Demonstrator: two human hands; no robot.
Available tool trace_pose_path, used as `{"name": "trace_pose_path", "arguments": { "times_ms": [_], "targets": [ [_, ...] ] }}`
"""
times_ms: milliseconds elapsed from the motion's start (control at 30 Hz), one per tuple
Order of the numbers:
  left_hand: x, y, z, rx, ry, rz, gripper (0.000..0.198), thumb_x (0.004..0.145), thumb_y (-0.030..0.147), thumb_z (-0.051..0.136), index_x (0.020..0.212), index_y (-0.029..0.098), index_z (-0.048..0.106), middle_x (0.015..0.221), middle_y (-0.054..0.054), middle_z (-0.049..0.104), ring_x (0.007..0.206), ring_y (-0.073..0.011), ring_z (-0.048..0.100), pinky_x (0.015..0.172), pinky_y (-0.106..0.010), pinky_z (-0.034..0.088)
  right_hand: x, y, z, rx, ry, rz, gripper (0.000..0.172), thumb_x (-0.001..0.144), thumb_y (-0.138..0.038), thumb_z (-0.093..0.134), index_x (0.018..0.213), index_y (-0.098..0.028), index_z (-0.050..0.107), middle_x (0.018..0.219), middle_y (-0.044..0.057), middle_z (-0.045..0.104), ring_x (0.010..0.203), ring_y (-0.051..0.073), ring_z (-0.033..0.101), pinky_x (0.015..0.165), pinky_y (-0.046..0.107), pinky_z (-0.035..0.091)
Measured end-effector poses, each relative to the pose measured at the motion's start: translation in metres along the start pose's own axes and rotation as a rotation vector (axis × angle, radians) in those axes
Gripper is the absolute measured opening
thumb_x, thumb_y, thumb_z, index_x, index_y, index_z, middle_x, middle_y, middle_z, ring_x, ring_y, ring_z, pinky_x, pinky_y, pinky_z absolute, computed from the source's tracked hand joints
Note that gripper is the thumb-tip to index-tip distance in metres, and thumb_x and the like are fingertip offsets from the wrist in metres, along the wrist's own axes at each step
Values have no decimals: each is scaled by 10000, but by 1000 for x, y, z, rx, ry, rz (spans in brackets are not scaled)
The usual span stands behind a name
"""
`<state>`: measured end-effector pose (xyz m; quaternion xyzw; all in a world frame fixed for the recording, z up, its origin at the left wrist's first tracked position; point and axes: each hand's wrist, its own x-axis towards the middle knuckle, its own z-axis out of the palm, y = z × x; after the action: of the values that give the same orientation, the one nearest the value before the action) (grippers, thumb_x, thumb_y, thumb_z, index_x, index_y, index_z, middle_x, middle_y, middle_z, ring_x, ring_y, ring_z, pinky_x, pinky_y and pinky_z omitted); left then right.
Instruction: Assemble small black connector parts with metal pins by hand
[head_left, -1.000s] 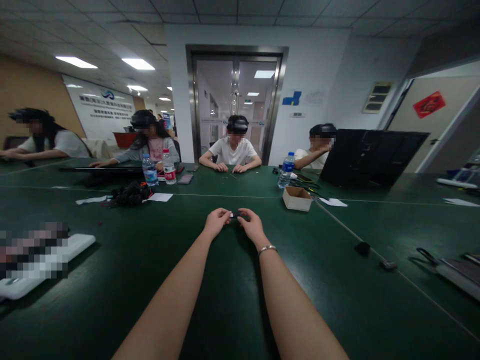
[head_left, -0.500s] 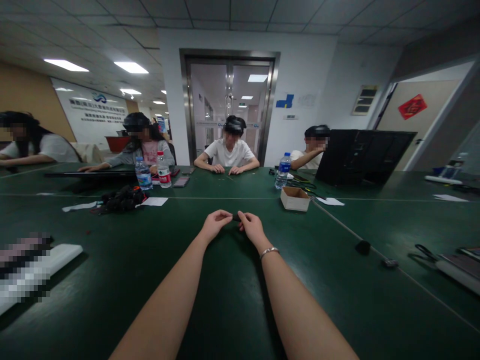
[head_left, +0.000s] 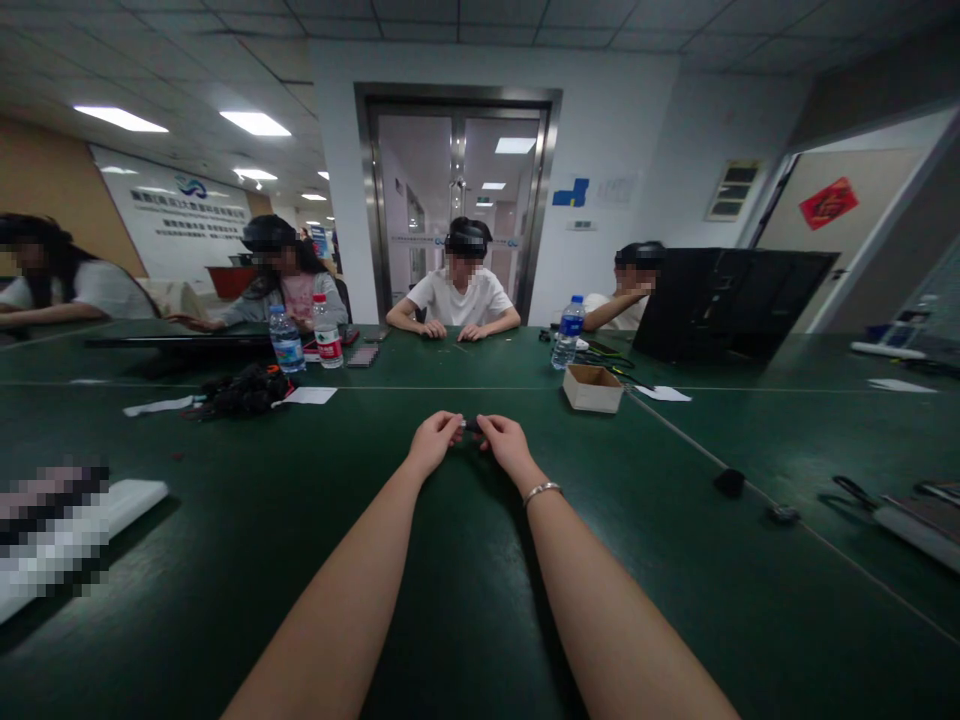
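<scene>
1. Found the left hand (head_left: 433, 441) closed, fingertips pinched on the small dark piece (head_left: 471, 426).
2. Found the right hand (head_left: 504, 443) closed likewise on its other end.
3. Located the small dark piece at frame centre, low over the green table (head_left: 300, 520).
4. Judged the two-handed grip as made; piece not yet set down, its condition too small to tell.
5. Noted the cardboard box (head_left: 592, 388) right of centre, well apart, untouched.

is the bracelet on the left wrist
No, the bracelet circles the right wrist; left hand and right hand both pinch a small dark object.
</scene>
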<state>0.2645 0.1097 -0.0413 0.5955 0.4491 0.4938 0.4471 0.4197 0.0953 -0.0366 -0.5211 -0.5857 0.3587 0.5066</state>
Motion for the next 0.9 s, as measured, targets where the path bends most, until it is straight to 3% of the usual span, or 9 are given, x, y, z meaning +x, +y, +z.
{"name": "trace_pose_path", "arguments": {
  "times_ms": [67,233,367,500,600,700,900],
  "targets": [
    [0,-1,-1,23,-10,41,241,753,379,616,834,153,641,775,-47,664,739,-168,620,705,-306,479,-1,0,0,-8,3,3,288,802,-384,566,875,-131,682,669,32,668,487,95,535,498,210,430],
    [0,-1,-4,-82,-36,132,283,665,268,703,921,160,649,961,-71,677,931,-177,620,849,-304,462,-1,-1,-1,-31,3,-9,294,806,-385,557,875,-131,687,651,27,667,481,96,538,485,207,418],
    [2,-2,-2,-60,-7,18,276,768,383,598,927,161,637,886,-59,674,792,-163,631,704,-282,477,1,0,0,-42,-5,-5,294,804,-380,556,873,-127,689,649,27,665,473,95,533,472,206,405],
    [3,-7,1,72,-37,3,272,829,395,507,857,156,635,721,-25,633,639,-140,590,608,-269,455,2,1,0,-53,-11,-13,304,808,-383,552,897,-125,687,684,32,669,483,90,533,478,202,404],
    [3,-7,-1,63,-44,69,168,797,276,562,894,164,641,806,-34,657,738,-145,610,712,-286,483,2,3,0,-58,-15,-14,316,804,-396,555,901,-126,685,694,34,670,488,91,537,481,203,407],
    [3,-6,-3,-9,-33,144,191,729,165,629,920,161,640,942,-61,674,889,-158,622,875,-322,470,2,2,0,-57,-9,-6,316,808,-395,550,906,-125,683,679,32,666,485,92,538,485,203,410],
    [2,-2,-7,-126,-80,137,249,660,117,676,906,148,661,952,-71,692,918,-174,636,959,-380,444,1,0,-1,-54,-7,3,297,824,-380,535,881,-122,671,663,31,663,483,92,538,479,196,400]
  ]
}}
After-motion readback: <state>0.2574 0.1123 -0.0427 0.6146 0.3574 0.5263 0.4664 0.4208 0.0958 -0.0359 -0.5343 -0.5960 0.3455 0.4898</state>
